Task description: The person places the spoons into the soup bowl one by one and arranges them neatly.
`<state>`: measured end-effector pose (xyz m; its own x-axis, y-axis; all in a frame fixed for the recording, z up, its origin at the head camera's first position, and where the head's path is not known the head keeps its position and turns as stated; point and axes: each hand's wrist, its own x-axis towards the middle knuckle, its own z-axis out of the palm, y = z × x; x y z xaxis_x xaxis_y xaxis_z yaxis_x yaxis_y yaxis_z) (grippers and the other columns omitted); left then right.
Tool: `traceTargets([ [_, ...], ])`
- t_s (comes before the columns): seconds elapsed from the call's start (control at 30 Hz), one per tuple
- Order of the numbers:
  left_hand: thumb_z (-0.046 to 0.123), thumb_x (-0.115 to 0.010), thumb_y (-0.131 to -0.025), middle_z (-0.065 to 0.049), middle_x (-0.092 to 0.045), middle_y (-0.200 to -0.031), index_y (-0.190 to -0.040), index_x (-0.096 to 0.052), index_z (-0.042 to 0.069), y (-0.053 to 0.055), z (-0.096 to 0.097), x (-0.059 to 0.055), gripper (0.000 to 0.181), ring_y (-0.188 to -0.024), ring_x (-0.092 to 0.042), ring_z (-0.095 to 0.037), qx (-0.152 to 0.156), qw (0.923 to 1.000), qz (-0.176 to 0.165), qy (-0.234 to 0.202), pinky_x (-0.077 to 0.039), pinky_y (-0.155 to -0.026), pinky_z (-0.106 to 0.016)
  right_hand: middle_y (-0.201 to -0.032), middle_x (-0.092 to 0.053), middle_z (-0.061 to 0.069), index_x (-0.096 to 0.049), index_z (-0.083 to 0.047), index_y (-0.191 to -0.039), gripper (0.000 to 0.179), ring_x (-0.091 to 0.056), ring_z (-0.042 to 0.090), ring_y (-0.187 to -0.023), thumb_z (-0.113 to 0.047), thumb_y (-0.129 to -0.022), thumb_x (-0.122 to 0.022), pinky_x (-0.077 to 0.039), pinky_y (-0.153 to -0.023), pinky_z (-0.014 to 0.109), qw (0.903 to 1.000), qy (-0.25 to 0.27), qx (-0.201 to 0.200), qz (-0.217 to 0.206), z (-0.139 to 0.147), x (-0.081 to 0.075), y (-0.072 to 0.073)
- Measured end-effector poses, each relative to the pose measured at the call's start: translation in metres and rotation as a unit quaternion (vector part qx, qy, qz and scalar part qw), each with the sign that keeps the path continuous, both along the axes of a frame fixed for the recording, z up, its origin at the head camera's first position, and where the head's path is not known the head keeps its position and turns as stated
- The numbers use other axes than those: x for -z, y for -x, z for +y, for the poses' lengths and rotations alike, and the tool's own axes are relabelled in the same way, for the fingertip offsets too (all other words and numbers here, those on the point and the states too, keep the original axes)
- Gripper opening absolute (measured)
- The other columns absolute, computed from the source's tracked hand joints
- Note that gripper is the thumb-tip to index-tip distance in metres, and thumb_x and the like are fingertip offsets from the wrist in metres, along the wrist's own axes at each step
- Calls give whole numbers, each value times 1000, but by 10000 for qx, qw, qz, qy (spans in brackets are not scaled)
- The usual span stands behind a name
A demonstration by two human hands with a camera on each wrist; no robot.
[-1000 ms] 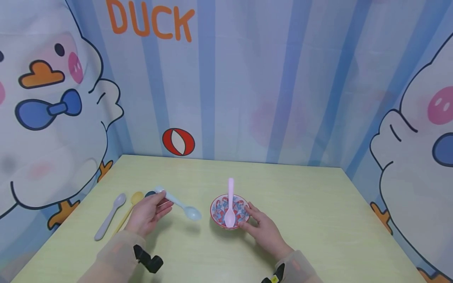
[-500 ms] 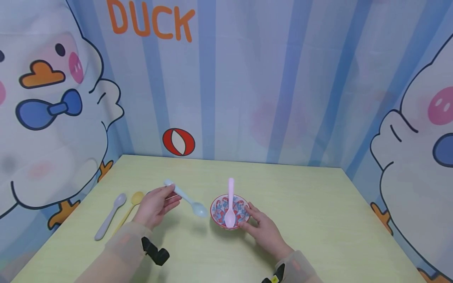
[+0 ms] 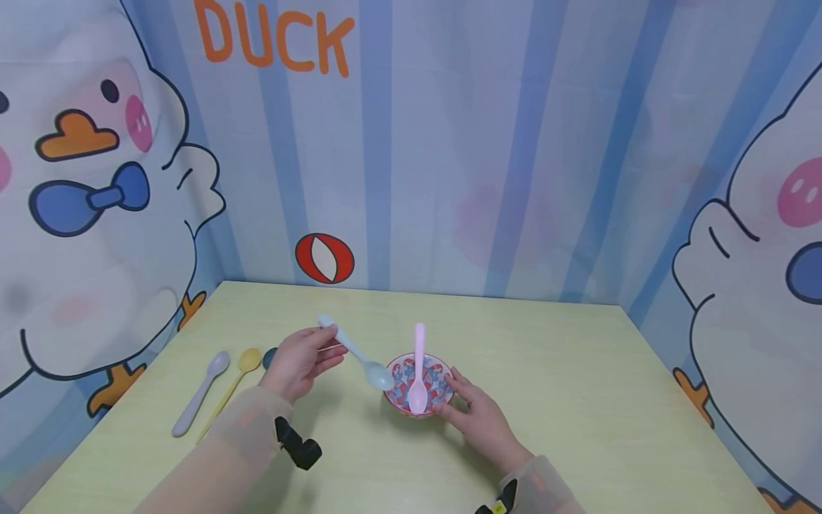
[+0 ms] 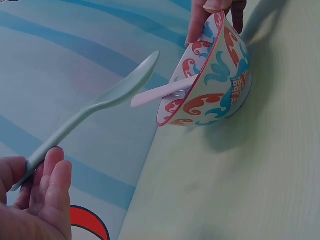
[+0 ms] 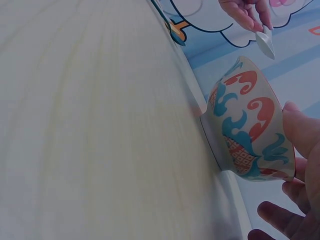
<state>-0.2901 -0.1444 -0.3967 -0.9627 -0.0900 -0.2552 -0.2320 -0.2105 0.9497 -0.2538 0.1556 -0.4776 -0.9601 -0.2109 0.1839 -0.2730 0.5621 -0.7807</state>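
My left hand (image 3: pixel 302 363) pinches the handle end of a pale blue spoon (image 3: pixel 350 346). Its bowl end hangs by the left rim of a red-and-blue patterned bowl (image 3: pixel 440 377); the left wrist view shows the spoon (image 4: pixel 117 95) in the air, apart from the bowl (image 4: pixel 220 95). Inside the bowl leans a pink spoon (image 3: pixel 419 364), its handle rising past the far rim. My right hand (image 3: pixel 480 422) holds the bowl's right side, thumb and fingers at the rim. In the right wrist view the bowl (image 5: pixel 250 125) stands on the table.
Left of my left hand lie a lilac spoon (image 3: pixel 200 396) and a yellow spoon (image 3: pixel 247 361). A dark teal spoon (image 3: pixel 269 356) beside them is mostly hidden by that hand. Behind the pale yellow table (image 3: pixel 546 371) hangs a striped curtain (image 3: pixel 424 164) with duck pictures.
My left hand has moved right with the pale blue spoon, bringing its bowl end to the patterned bowl's left rim. The right hand, the bowl and the pink spoon have stayed in place.
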Motion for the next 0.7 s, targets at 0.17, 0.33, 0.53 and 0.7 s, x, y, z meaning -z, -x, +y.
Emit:
traceTargets([
  [0.17,31,-62,-94,-14,-64,-113,-127,-52,3,3,8,-2,44,-94,-68,-19,142,9999,67,60,-54,-83,-31,-151,-36,9,-51,-7,-139,61,-32,37,-138,-37,-89,-68,-30,-108,56,10000,5,3,-2,0,1,0],
  [0.33,30,-63,-94,-15,-64,-114,-125,-54,3,8,16,-4,43,-94,-68,-20,209,9996,121,127,-55,-82,-31,-151,-36,8,-51,-7,-139,61,-32,36,-138,-38,-89,-68,-31,-107,55,10000,22,12,-29,0,1,0],
  [0.53,29,-63,-94,-15,-63,-115,-124,-55,4,12,25,-7,39,-95,-68,-21,332,9989,140,294,-55,-82,-31,-152,-36,8,-51,-8,-139,61,-32,36,-138,-38,-89,-68,-30,-107,55,10000,60,-8,-57,0,1,0],
  [0.7,29,-63,-94,-16,-63,-114,-124,-55,4,17,29,-10,39,-95,-68,-21,416,9980,145,455,-55,-82,-30,-152,-36,7,-51,-8,-139,61,-32,36,-138,-39,-89,-68,-31,-107,55,10000,74,-28,-34,1,2,0],
])
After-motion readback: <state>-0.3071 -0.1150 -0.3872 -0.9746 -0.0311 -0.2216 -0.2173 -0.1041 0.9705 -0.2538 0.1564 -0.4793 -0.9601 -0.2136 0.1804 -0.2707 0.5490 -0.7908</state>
